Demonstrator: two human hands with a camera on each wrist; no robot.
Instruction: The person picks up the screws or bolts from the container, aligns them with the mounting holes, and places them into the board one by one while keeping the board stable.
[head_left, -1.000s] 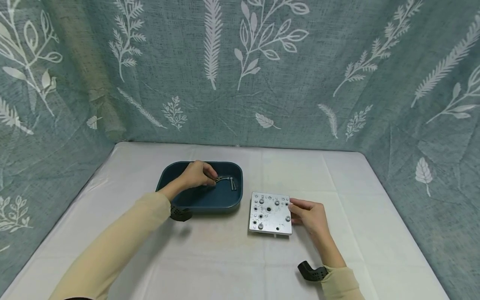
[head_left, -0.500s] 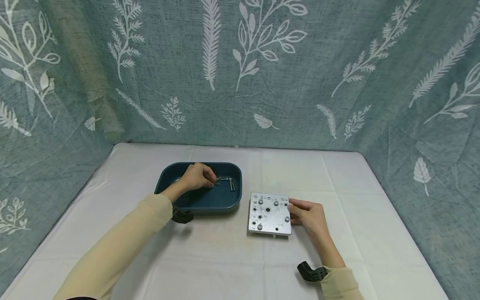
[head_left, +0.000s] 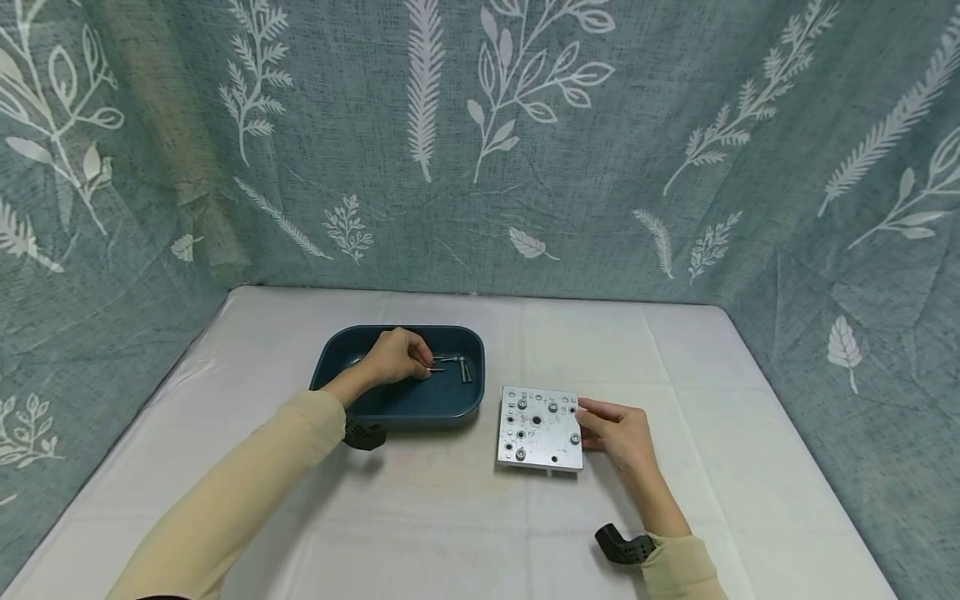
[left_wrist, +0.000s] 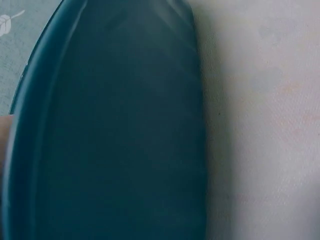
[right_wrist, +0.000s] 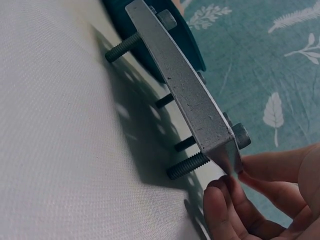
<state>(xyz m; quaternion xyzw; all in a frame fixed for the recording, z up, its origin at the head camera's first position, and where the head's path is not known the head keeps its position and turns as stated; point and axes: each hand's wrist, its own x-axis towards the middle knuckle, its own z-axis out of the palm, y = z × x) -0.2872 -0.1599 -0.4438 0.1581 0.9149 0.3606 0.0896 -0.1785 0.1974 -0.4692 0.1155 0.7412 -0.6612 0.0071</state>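
Observation:
In the head view, my left hand (head_left: 395,354) reaches into the dark teal tray (head_left: 420,411), fingers curled with the thumb toward the fingertips. A thin metal pin (head_left: 437,369) sticks out from between its fingertips; its other end is hidden. Several small metal bolts (head_left: 464,370) lie beside it. My right hand (head_left: 617,432) pinches the right edge of a square silver metal plate (head_left: 551,442), which has holes and several socket-head bolts. In the right wrist view, threaded bolt ends (right_wrist: 188,165) stick out underneath and hold the plate above the cloth.
A white cloth (head_left: 450,525) covers the table. Behind it hangs a green curtain (head_left: 465,217) with white leaf prints. The tray wall (left_wrist: 125,125) fills most of the left wrist view, hiding the left fingers' work.
The left fingers have shifted slightly within the tray, and the thin pin at their tips lies flatter than before. My right hand and the plate stay where they were.

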